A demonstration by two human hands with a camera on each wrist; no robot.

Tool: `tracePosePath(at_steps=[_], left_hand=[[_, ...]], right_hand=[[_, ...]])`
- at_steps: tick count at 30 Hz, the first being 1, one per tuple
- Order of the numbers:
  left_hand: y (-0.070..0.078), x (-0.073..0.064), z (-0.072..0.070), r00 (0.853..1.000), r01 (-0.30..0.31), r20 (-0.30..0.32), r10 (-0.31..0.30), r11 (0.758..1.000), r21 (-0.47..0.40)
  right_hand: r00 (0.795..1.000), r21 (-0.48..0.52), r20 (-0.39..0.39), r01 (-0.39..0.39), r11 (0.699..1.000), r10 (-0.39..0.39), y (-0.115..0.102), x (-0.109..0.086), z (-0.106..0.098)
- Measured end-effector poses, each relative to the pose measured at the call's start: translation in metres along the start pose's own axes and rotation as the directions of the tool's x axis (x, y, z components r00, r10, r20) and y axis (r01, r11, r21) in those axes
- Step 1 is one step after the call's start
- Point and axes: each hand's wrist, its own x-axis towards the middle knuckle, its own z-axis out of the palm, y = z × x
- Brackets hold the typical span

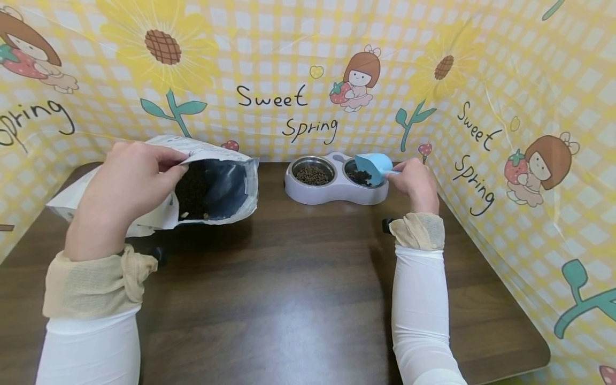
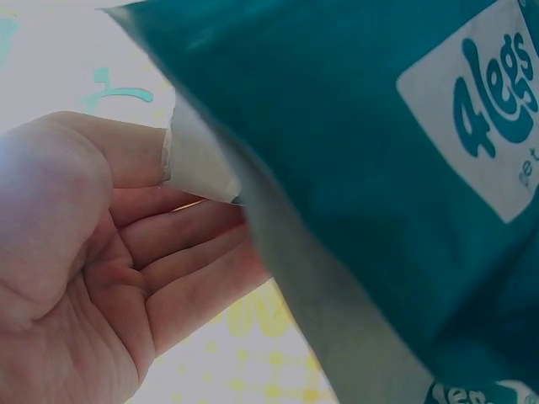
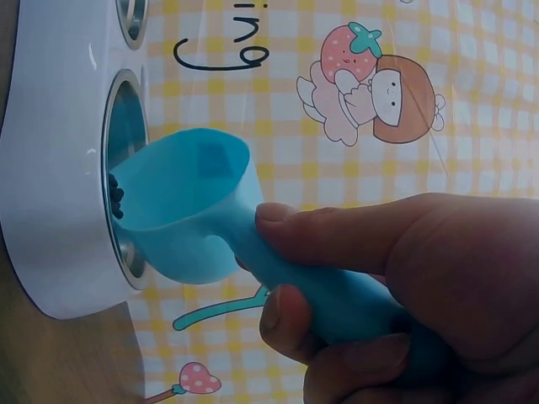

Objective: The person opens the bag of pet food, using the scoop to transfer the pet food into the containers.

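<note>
My right hand (image 1: 415, 181) grips the handle of a light blue scoop (image 3: 181, 194). The scoop is tipped over the right-hand metal bowl (image 3: 130, 126) of a pale double pet feeder (image 1: 332, 193), and a few dark kibble pieces (image 3: 115, 198) show at its lip. Brown kibble (image 1: 312, 175) lies in the left-hand bowl, and some is in the right one too. With thumb and fingers, my left hand (image 1: 127, 187) pinches the rim of an opened pet food bag (image 2: 337, 143). The bag's mouth faces right, showing its silvery lining and dark kibble (image 1: 192, 192) inside.
The feeder stands at the back of a brown wooden table (image 1: 289, 299), close to a yellow checked cloth wall (image 1: 269, 43) with flowers and cartoon figures. Another stretch of this cloth (image 1: 529, 107) borders the table's right side.
</note>
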Motion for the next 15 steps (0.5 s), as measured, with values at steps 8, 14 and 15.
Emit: tracePosePath(at_steps=[8,14,15], left_hand=[[-0.0002,0.0003,0.0003,1.000,-0.002,-0.001,0.002,1.000,-0.001],[0.0000,0.0003,0.0004,1.000,-0.004,0.000,0.004,1.000,0.001],[0.0001,0.0003,0.0005,1.000,-0.003,-0.001,0.003,1.000,0.001]], right_hand=[[0.996,0.037,-0.080,-0.028,0.999,0.031,-0.0019,0.0000,0.0014],[0.995,0.043,-0.095,-0.037,0.998,0.041,-0.0027,-0.0010,0.0020],[0.994,0.043,-0.098,-0.036,0.998,0.040,-0.0026,-0.0012,0.0018]])
